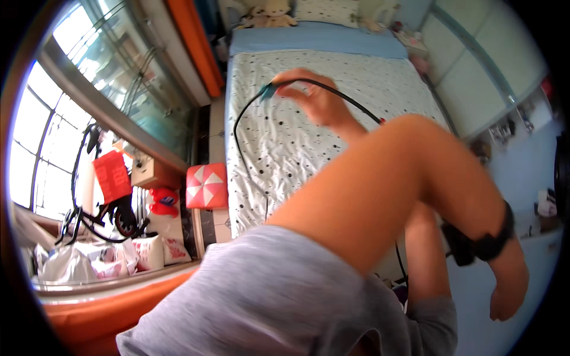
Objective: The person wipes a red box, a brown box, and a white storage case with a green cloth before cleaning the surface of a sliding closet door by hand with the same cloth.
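Observation:
My left arm crosses in front with its elbow raised and bent. My left hand (509,291) hangs at the far right, its fingers blurred and mostly turned from sight. A black strap (502,234) circles that wrist, and a dark boxy device (458,244) sits beside it. Behind the left elbow, my right hand (317,101) reaches out over the bed with thumb and fingers curled round a black cable (237,127). By its fingertips a small green piece (268,92) is on the cable. The cable loops down to the left, and its other side passes behind my left elbow.
Below my hands lies a bed (267,59) with a white dotted sheet and plush toys at its head. A red and white square stool (206,186) stands left of it. Beyond a glass door are a scooter (122,216) and bags (71,261). Pale wardrobes (469,65) stand right.

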`<move>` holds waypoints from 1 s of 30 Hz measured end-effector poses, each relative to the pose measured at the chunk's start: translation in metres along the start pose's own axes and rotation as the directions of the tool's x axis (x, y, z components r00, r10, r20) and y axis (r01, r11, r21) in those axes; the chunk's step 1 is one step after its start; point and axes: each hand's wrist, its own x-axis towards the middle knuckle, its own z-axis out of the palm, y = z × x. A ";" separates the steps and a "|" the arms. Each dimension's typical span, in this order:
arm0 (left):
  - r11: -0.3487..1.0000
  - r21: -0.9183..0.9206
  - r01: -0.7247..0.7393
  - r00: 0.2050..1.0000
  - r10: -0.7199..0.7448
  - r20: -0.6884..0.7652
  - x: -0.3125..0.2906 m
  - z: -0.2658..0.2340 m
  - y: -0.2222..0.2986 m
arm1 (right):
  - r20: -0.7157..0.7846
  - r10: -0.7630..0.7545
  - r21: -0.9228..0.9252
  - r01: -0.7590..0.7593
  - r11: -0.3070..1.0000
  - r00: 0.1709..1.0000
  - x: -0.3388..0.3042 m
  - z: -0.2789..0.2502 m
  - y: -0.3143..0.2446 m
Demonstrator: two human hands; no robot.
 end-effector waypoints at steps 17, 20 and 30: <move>0.979 0.159 -0.126 0.486 0.201 -0.851 -0.136 0.100 0.095 | 0.337 -0.255 -0.570 0.412 0.711 0.906 -0.004 -0.065 -0.047; 0.986 0.017 -0.165 0.749 0.136 -0.649 -0.150 0.190 0.082 | 0.440 -0.367 -0.541 0.568 0.620 0.820 0.001 -0.054 -0.039; 0.759 0.071 0.647 0.713 -0.635 0.298 -0.201 0.241 -0.083 | 0.688 -0.401 -0.427 0.784 0.451 0.605 0.011 -0.039 -0.074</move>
